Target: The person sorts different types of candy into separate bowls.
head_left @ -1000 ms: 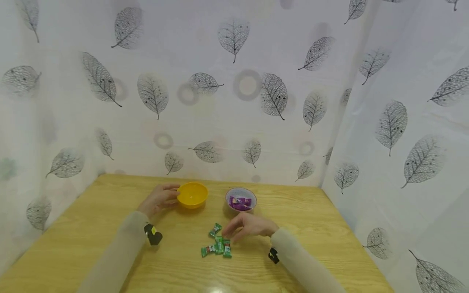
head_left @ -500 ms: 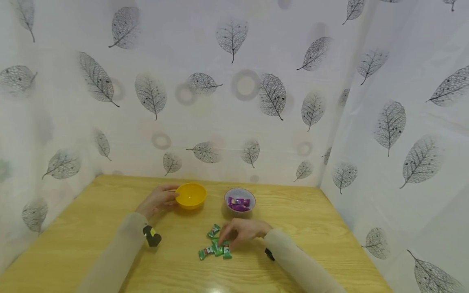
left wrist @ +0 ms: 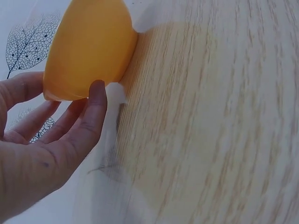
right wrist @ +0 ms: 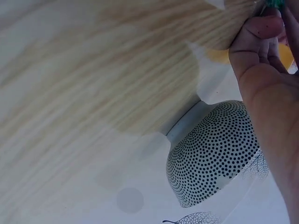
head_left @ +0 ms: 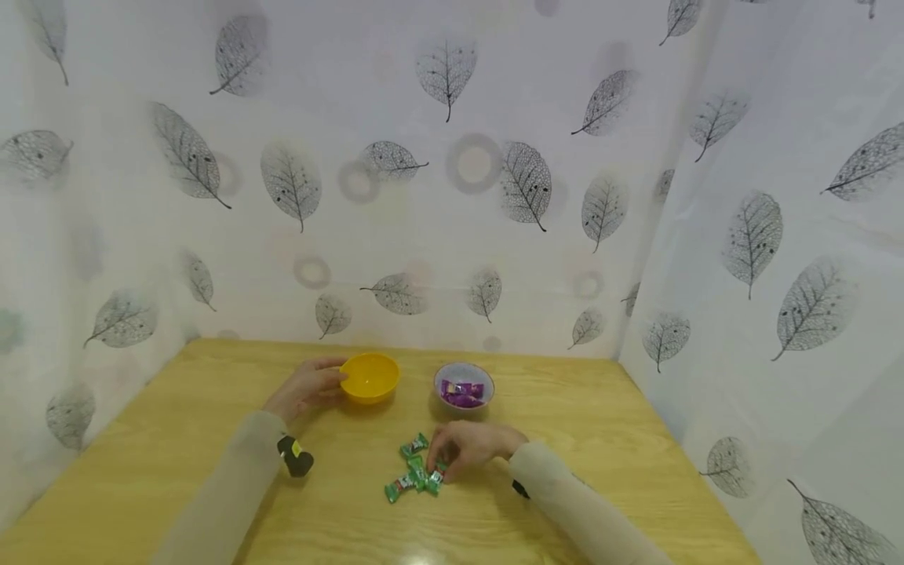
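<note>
The yellow bowl (head_left: 369,378) stands upright near the far edge of the wooden tabletop (head_left: 339,518). The left hand (head_left: 308,388) grips it from its left side, the thumb against its outer wall and the other fingers around the rim. To the right of the yellow bowl, and apart from it, sits a bowl with a dotted outside (right wrist: 212,154), holding purple packets (head_left: 462,395).

Nearer the person than the yellow bowl and a little to its right, the right hand (head_left: 472,446) pinches a green-wrapped piece (head_left: 435,479), fingers clamped on one end. Three other green pieces (head_left: 401,487) lie beside it, on the same side of the yellow bowl. Behind the yellow bowl hangs a white sheet printed with dark leaves (head_left: 424,227). Both arms wear pale sleeves (head_left: 236,479).
</note>
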`<move>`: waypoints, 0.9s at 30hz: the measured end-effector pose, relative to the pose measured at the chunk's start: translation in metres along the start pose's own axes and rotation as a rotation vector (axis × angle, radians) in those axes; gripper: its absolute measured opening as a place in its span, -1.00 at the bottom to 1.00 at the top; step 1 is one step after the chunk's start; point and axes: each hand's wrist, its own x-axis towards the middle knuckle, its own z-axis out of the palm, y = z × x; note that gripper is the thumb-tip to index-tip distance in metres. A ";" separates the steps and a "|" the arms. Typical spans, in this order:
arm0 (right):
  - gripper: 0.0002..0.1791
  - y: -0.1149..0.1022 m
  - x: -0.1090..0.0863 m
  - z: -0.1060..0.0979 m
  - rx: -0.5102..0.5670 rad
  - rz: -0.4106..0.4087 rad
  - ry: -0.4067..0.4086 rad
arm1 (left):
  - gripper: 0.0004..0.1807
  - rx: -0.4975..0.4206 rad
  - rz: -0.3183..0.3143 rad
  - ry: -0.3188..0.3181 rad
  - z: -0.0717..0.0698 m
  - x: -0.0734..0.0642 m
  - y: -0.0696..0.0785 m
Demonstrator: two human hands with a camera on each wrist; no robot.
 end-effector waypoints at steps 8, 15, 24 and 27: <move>-0.75 -0.001 -0.002 0.003 -0.047 0.006 0.040 | -0.43 -0.017 0.002 -0.017 0.001 0.000 -0.003; -0.75 0.000 -0.004 0.001 -0.035 -0.035 0.026 | -0.41 -0.061 -0.031 -0.016 0.003 0.003 -0.003; -0.77 -0.003 -0.003 0.002 0.007 -0.017 0.040 | -0.40 -0.048 -0.023 -0.013 0.003 0.004 -0.004; -0.78 -0.002 -0.003 0.003 0.064 -0.009 0.053 | -0.42 -0.047 -0.023 -0.007 0.004 0.005 -0.004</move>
